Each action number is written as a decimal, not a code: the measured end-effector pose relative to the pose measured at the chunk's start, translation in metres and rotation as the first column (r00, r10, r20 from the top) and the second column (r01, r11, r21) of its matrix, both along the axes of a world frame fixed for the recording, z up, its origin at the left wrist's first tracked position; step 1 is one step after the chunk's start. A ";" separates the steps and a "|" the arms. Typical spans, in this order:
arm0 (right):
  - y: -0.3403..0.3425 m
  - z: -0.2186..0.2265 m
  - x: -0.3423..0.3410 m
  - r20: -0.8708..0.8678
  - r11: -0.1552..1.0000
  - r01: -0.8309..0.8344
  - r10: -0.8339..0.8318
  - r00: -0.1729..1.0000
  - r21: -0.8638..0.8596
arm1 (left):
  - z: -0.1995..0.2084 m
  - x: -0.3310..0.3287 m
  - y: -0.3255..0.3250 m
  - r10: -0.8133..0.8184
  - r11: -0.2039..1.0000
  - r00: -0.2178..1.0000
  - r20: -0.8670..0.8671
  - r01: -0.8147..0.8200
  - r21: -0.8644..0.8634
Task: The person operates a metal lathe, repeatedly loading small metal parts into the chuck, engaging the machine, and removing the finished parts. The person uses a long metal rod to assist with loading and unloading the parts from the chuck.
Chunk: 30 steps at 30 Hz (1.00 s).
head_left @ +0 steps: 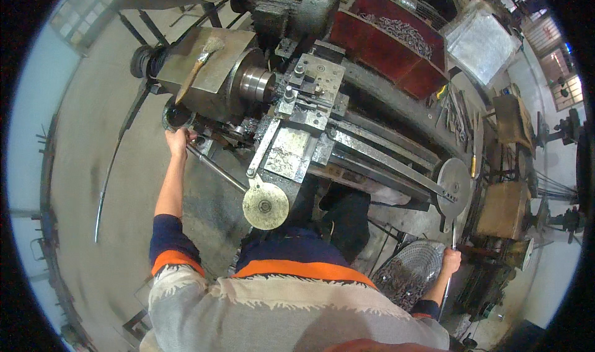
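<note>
A small lathe stands before me, with a shiny metal chuck [255, 84] at its left end. My left hand [178, 141] is closed beside a dark round opening [176, 116] at the front of the machine. A metal rod [217, 168] runs from near its fingers toward a pale round disc [265, 205]; what the fingers hold is hidden. Low on the right, my right hand [452, 262] is wrapped round a metal lever [446, 292]. That lever reaches up to a grey round plate [453, 184] at the bed's right end. Metal shavings lie on the slide [287, 152].
A wooden-handled brush [197, 71] lies on the headstock cover [229, 42]. Behind the bed stand a motor [291, 11] and a red bin [372, 45] of small metal parts. Hand tools [457, 119] lie at right. A basket [427, 253] of metal pieces sits below.
</note>
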State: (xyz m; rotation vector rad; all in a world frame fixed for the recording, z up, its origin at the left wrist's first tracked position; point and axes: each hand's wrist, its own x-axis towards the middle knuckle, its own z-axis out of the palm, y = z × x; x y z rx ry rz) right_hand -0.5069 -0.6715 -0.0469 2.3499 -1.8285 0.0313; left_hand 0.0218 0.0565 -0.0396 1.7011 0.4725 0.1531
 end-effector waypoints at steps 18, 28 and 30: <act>-0.085 -0.010 -0.015 -0.004 0.981 -0.177 0.177 0.984 -0.075 | -0.014 0.009 0.005 0.042 0.999 0.998 -0.053 -0.041 0.025; -0.114 0.020 0.049 -0.170 0.994 0.108 -0.105 0.980 0.008 | -0.035 0.014 0.013 -0.034 0.999 0.997 -0.068 0.034 -0.001; -0.108 0.015 0.049 -0.147 0.995 0.092 -0.097 0.984 -0.042 | -0.028 0.005 0.013 -0.065 0.995 0.996 -0.059 0.060 -0.084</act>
